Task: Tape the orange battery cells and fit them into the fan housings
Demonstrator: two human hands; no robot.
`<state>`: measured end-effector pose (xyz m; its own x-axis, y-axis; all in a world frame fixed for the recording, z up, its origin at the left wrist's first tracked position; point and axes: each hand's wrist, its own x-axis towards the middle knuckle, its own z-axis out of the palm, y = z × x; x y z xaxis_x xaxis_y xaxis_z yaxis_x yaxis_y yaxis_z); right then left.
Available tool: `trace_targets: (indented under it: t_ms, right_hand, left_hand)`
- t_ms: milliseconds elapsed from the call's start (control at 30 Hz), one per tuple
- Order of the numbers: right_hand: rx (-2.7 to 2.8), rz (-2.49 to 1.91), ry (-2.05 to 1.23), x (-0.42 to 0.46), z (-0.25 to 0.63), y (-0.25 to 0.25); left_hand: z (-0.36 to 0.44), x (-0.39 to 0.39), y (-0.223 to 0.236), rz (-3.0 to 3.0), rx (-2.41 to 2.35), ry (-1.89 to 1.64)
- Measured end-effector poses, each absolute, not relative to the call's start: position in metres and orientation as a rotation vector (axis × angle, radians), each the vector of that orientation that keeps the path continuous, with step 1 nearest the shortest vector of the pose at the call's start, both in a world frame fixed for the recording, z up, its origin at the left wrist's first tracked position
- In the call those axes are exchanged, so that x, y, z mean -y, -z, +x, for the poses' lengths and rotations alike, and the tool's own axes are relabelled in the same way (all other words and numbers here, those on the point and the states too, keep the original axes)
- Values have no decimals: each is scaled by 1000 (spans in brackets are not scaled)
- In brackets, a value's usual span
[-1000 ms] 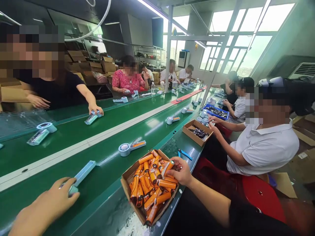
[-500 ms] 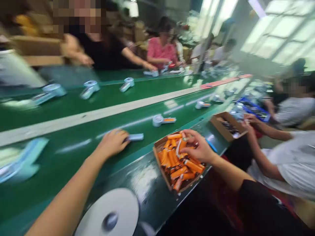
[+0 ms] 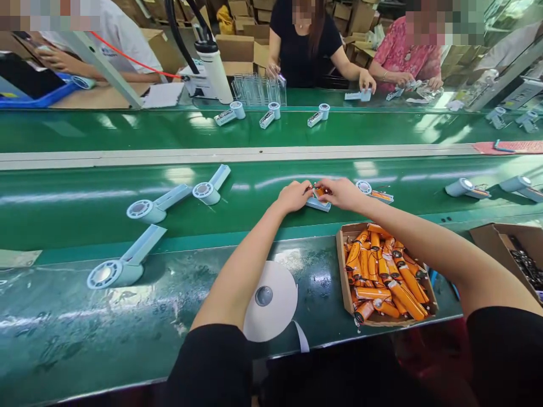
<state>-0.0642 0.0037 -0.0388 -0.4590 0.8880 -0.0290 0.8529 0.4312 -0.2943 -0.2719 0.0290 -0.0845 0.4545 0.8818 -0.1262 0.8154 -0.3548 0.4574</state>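
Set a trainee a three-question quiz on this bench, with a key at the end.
1. What is between the fingertips of the person's right hand?
A) a clear plastic bottle
B) an orange-wrapped cylinder
C) a black cable

2. True or false: the flat white round roll lies to the left of the open brown cardboard box.

3. How many pale-blue plastic housings with round heads lie left of the person's left hand, on the near side of the long white strip?

Key: 1. B; 2. True; 3. Three
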Motion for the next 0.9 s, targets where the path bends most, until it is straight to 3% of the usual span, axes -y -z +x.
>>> trace_targets:
  t_ms: [267,500,900]
  right_hand:
    - [3056,-1294,-221,22,-62,31]
    - [2858,-1872,-117,20,-61,39]
    - [3072,-1704,-358,-7,-78,25]
  left_hand:
    - [-258,-29,80,2159,-1469,-184]
    - [-246,-30,81,2094,-1482,-219]
    - [-225,-36,82,2074,-1643,-191]
